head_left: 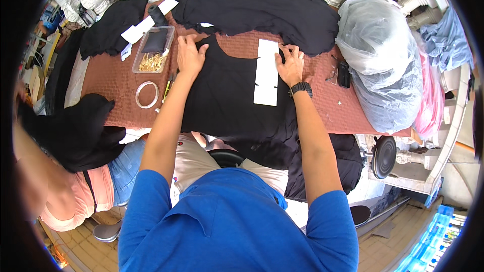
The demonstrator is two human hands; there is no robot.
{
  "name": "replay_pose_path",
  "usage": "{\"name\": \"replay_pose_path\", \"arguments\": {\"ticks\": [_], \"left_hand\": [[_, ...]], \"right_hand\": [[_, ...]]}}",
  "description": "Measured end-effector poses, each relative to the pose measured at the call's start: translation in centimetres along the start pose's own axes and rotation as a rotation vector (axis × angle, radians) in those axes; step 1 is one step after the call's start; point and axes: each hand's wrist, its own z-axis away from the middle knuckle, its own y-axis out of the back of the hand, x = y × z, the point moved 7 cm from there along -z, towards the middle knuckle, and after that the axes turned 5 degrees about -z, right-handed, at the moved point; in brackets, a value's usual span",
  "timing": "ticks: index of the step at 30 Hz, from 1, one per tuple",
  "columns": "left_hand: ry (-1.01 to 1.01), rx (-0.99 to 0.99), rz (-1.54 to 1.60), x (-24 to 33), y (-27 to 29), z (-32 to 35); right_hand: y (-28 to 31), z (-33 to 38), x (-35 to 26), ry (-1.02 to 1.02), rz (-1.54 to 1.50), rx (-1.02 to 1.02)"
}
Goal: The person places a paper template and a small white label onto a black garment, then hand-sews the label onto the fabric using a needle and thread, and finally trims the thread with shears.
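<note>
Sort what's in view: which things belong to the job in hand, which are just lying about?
In hand:
- black garment, left hand at its upper left
- notched white card on it, right hand at the card's right edge

Apparently just lying about:
- clear tub with gold-coloured pieces
- white ring
- black case
- plastic-wrapped bundle

My left hand (190,60) on black garment (222,90), upper centre of frame. My right hand (291,68) right of it, at right edge of notched white card (266,78) lying on garment. Clear box (171,40) with gold-coloured pieces (153,63), upper left; plastic-wrapped bundle (385,70), upper right.
</note>
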Motion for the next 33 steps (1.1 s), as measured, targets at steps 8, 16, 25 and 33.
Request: {"name": "replay_pose_path", "arguments": {"ticks": [8,16,25,33], "left_hand": [[-0.514,-0.455,0.417,11.8,2.0,13.7],[-0.602,-0.387,0.261,12.5,-0.2,16.0],[-0.561,-0.391,0.241,12.4,-0.2,16.0],[-0.555,-0.394,0.236,12.4,-0.1,15.9]], "right_hand": [[0.1,0.1,-0.1,0.044,-0.011,0.043],[0.0,-0.1,0.0,0.015,-0.013,0.026],[0.2,-0.1,-0.2,0.004,-0.048,0.012],[0.1,-0.1,0.1,0.011,-0.059,0.01]]}}
